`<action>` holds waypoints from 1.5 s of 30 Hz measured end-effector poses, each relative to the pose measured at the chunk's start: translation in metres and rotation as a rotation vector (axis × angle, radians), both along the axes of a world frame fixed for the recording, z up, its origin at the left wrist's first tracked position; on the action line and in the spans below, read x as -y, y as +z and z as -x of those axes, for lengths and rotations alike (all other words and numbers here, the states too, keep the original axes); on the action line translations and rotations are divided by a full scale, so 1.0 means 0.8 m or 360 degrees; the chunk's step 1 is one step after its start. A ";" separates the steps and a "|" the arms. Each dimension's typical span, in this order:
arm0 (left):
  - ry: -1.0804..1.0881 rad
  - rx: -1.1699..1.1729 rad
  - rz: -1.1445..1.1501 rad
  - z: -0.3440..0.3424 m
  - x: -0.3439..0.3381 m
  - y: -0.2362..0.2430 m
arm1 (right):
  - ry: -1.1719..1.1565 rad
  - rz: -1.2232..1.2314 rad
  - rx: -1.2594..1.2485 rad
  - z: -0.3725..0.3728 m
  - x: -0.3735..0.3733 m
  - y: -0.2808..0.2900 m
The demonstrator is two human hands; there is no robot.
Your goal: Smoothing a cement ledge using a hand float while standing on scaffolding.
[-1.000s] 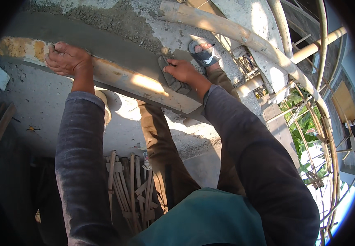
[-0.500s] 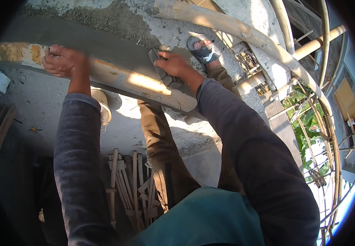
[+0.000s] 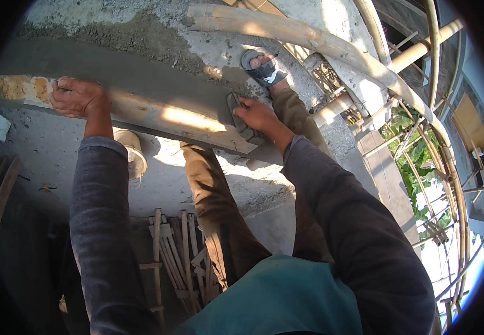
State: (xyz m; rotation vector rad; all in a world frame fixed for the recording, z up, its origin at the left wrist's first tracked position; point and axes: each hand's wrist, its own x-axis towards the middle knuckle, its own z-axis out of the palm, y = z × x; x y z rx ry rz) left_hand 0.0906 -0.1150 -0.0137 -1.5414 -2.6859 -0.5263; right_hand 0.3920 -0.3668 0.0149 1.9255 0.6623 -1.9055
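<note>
A long wooden board (image 3: 158, 113), stained and sunlit in part, runs along the edge of a band of smooth wet grey mortar (image 3: 158, 75). My left hand (image 3: 80, 99) is clamped over the board's upper edge near its left end, fingers curled round it. Toward the board's right end, my right hand (image 3: 260, 117) grips a mortar-caked hand float (image 3: 247, 132). The float lies across the mortar edge and the board's end; its handle is mostly hidden by my fingers.
A dirty bucket (image 3: 132, 157) stands below the board, near my left forearm. My sandalled foot (image 3: 264, 66) rests beyond the float. A thick bamboo pole (image 3: 286, 29) arches across the upper right, with bamboo scaffolding beyond. Several timber strips (image 3: 186, 257) lean at the lower left.
My right hand and the float have slid right and slightly down along the board toward its end. My left hand still holds the board; the whole view has shifted slightly.
</note>
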 end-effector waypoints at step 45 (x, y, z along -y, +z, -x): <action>0.0010 -0.0070 -0.0005 0.005 0.001 -0.011 | -0.0115 -0.0021 0.0077 -0.040 0.069 -0.005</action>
